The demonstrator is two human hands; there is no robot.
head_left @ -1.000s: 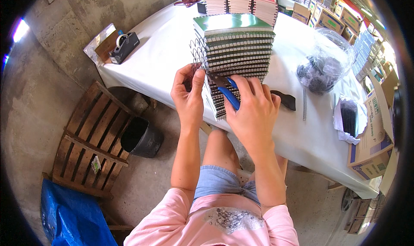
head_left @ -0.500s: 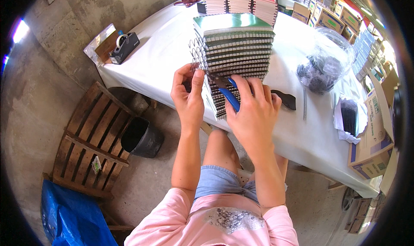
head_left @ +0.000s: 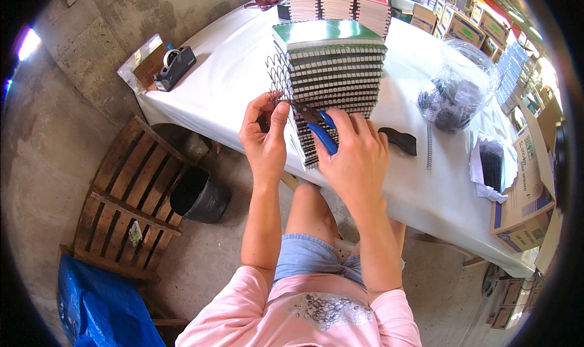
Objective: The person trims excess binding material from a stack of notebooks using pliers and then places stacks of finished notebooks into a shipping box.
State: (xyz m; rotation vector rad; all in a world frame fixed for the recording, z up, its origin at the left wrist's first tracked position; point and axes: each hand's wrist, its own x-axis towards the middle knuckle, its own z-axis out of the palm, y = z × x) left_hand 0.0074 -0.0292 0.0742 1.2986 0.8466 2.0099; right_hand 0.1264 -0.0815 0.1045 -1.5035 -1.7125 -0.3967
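Observation:
A tall stack of spiral-bound notebooks [head_left: 334, 35] with a shiny green top cover stands at the table's front edge, bound side toward me. Dark loose ends of the spiral coils [head_left: 277, 66] stick out from its left side. My left hand [head_left: 265, 134] is closed, thumb and fingers pinching around a coil end low on that side. In my right hand [head_left: 358, 155] are blue-handled pliers [head_left: 323, 139], their dark jaws pointing left and reaching to the left thumb. Whether the jaws touch the wire is hidden by that thumb.
Right of the stack lie a black strip-like object [head_left: 399, 141], a single coil [head_left: 429, 147], a clear bag of black coils [head_left: 451, 100] and a paper-wrapped coil bundle [head_left: 491, 164]. A tape dispenser [head_left: 175, 68] sits left; a black bin [head_left: 201, 195] stands below; more notebooks [head_left: 339, 3] stand behind.
The pliers have shifted slightly left, bringing their jaws to my left thumb. My left hand has moved a little to the left, fingers still pinched at the coil end.

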